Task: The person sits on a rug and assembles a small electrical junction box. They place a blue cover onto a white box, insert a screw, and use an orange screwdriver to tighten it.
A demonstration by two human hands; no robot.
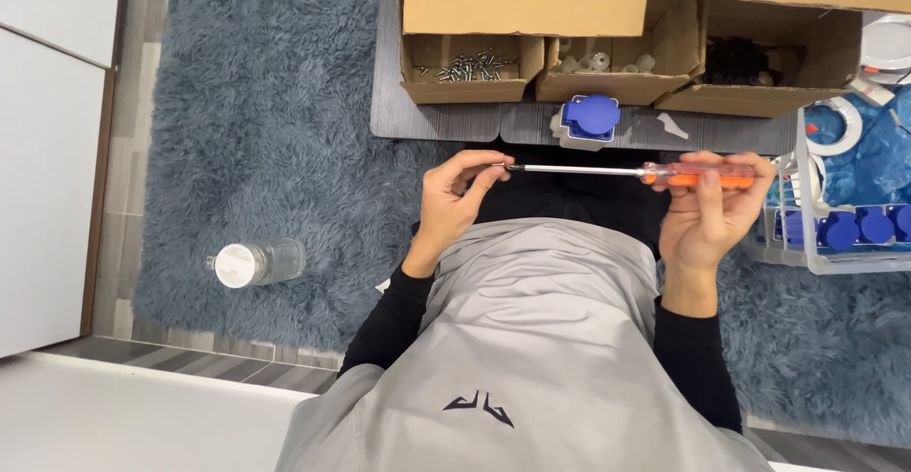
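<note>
1. The screwdriver (631, 172) lay level across my view, above my lap and just short of the low table (436, 116), its orange handle to the right and its steel shaft running left.
2. My right hand (707, 208) was curled around the handle, fingers over the top and thumb along the near side, holding it firmly.
3. My left hand (455, 197) was partly closed at the shaft's tip, thumb and forefinger pinched there; whether a screw sat between them I could not tell.
4. Just beyond the shaft, a blue socket (590, 116) with a round face sat on the table's near edge.
5. Behind it stood three open cardboard boxes: the left box (470, 72) held loose screws, the middle box (612, 64) small pale parts, the right box (750, 69) dark parts.
6. A larger box (527, 0) rested across the back of them.
7. To my right, a white wire basket (816, 235) held blue round-faced pieces.
8. To my left, well apart from the hands, a clear bottle (256, 263) with a white cap lay on the blue-grey rug (266, 130).
</note>
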